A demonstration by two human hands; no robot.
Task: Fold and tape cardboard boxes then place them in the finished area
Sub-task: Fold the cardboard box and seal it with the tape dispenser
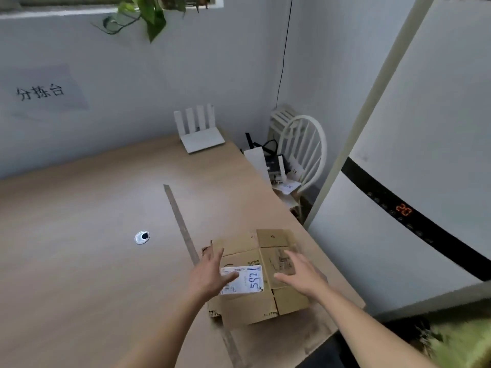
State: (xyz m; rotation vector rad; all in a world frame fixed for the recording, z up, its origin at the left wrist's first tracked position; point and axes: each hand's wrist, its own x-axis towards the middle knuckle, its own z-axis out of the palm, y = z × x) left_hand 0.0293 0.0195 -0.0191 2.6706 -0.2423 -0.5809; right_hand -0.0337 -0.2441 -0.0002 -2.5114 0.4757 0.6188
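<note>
Hovering hands: left hand (212, 274) and right hand (300, 274), fingers spread, above flattened cardboard box (255, 277).
Risk: box near bench (79, 235) right edge; careless grab could push it off.

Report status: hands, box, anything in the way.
Left hand open, fingers spread over the flattened cardboard box. Right hand open above it, contact unclear. Box unfolded, flat on the table. Nothing in the way.

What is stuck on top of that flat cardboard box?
A white shipping label with blue handwriting lies on the cardboard box. The left hand covers the label's left edge.
</note>
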